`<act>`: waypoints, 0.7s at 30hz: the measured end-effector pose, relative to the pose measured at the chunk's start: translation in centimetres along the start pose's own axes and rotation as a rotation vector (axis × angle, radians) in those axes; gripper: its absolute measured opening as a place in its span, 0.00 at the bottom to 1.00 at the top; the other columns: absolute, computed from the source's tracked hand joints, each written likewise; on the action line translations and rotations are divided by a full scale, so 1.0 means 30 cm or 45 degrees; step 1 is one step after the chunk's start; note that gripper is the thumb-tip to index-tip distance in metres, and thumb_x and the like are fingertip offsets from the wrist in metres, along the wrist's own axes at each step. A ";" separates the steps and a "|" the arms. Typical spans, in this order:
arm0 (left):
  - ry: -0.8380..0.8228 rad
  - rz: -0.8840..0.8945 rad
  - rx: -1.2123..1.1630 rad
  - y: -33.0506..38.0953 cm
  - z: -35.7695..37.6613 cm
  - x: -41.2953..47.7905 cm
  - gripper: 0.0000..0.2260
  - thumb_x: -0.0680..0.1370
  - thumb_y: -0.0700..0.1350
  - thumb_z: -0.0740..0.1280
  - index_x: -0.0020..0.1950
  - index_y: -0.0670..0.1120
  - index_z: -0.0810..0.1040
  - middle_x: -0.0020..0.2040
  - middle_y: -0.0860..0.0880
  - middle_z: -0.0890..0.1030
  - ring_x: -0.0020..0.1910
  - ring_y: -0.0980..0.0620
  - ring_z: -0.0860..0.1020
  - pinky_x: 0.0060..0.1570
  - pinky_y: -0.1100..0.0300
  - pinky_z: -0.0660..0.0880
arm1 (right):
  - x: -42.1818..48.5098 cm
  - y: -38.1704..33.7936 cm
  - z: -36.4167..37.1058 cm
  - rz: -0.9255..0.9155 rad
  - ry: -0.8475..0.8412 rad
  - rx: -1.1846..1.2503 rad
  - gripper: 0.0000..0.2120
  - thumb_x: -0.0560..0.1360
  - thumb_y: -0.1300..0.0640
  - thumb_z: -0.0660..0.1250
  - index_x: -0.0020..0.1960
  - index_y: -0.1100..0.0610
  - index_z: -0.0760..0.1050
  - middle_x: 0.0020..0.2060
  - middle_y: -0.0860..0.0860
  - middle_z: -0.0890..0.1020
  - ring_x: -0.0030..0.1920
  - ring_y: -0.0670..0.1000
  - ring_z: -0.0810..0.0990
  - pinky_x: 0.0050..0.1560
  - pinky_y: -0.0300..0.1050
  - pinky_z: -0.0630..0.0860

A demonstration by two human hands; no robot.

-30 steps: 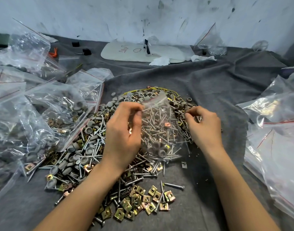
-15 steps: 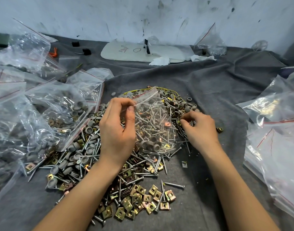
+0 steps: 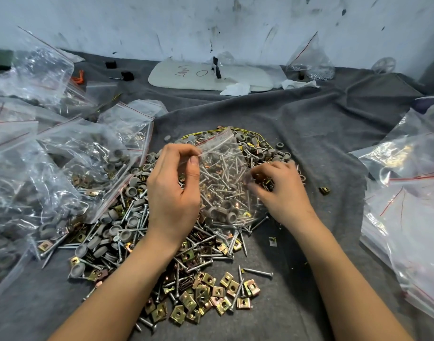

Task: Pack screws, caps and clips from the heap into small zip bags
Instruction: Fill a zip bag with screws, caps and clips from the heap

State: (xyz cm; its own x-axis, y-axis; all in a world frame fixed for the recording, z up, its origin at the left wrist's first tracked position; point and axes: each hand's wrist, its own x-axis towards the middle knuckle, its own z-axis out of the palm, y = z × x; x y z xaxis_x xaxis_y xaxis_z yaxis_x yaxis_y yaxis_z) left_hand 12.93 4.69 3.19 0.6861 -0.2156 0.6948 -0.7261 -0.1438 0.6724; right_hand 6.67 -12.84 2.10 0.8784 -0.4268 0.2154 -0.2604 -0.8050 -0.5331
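Observation:
A heap (image 3: 142, 232) of silver screws, grey round caps and brass-coloured square clips covers the grey cloth in front of me. Over its middle my left hand (image 3: 173, 190) pinches the top edge of a small clear zip bag (image 3: 223, 178) that holds screws and a few grey caps at the bottom. Right of the bag, my right hand (image 3: 282, 188) is down on the heap, its fingers curled and pinching small parts; what exactly it pinches is hidden. More brass clips (image 3: 211, 296) lie nearest to me.
Filled zip bags (image 3: 46, 168) pile up on the left. Clear bags with red seals (image 3: 407, 205) lie stacked on the right. A white board (image 3: 186, 77), tissues and another bag (image 3: 312, 60) sit at the back by the wall. A stray clip (image 3: 324, 190) lies right of the heap.
My left hand has carried the bag up and to the left. My right hand has moved left and down onto the heap beside the bag.

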 end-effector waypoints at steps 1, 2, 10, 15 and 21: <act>-0.006 0.000 0.000 -0.001 0.000 0.000 0.05 0.79 0.36 0.60 0.51 0.45 0.72 0.46 0.41 0.79 0.46 0.44 0.79 0.46 0.46 0.77 | 0.001 0.000 0.003 -0.002 -0.010 -0.012 0.07 0.74 0.53 0.71 0.51 0.48 0.77 0.49 0.45 0.74 0.59 0.51 0.68 0.55 0.42 0.61; -0.011 0.000 0.000 -0.001 0.001 0.000 0.05 0.79 0.36 0.60 0.51 0.45 0.72 0.46 0.41 0.79 0.46 0.44 0.79 0.46 0.47 0.77 | 0.003 0.001 0.006 0.000 -0.004 -0.014 0.06 0.74 0.54 0.71 0.49 0.48 0.77 0.48 0.44 0.73 0.58 0.51 0.68 0.53 0.40 0.59; -0.037 -0.020 -0.022 0.000 0.004 -0.001 0.05 0.79 0.36 0.60 0.51 0.44 0.73 0.46 0.41 0.79 0.44 0.47 0.79 0.43 0.60 0.76 | 0.002 0.004 0.018 -0.019 0.024 0.006 0.07 0.73 0.55 0.72 0.49 0.48 0.77 0.46 0.43 0.70 0.56 0.49 0.66 0.55 0.41 0.61; -0.048 -0.019 -0.011 -0.002 0.005 -0.002 0.05 0.79 0.36 0.60 0.51 0.44 0.73 0.45 0.42 0.80 0.39 0.52 0.76 0.39 0.72 0.69 | 0.000 0.003 0.023 -0.061 0.037 0.036 0.06 0.73 0.54 0.72 0.47 0.49 0.76 0.45 0.44 0.72 0.55 0.49 0.66 0.55 0.42 0.62; -0.101 0.042 -0.004 0.002 0.007 -0.001 0.06 0.78 0.34 0.61 0.50 0.43 0.74 0.46 0.42 0.79 0.44 0.51 0.77 0.43 0.64 0.75 | -0.010 -0.018 -0.001 -0.069 0.345 0.587 0.03 0.75 0.60 0.68 0.47 0.53 0.79 0.43 0.45 0.81 0.47 0.45 0.78 0.49 0.32 0.69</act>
State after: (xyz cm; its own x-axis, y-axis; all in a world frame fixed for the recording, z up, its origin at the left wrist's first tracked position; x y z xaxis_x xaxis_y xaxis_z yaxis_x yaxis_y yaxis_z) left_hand 12.84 4.50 3.16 0.6559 -0.2958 0.6945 -0.7482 -0.1325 0.6501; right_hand 6.54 -12.30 2.35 0.7346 -0.5298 0.4238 0.0391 -0.5906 -0.8060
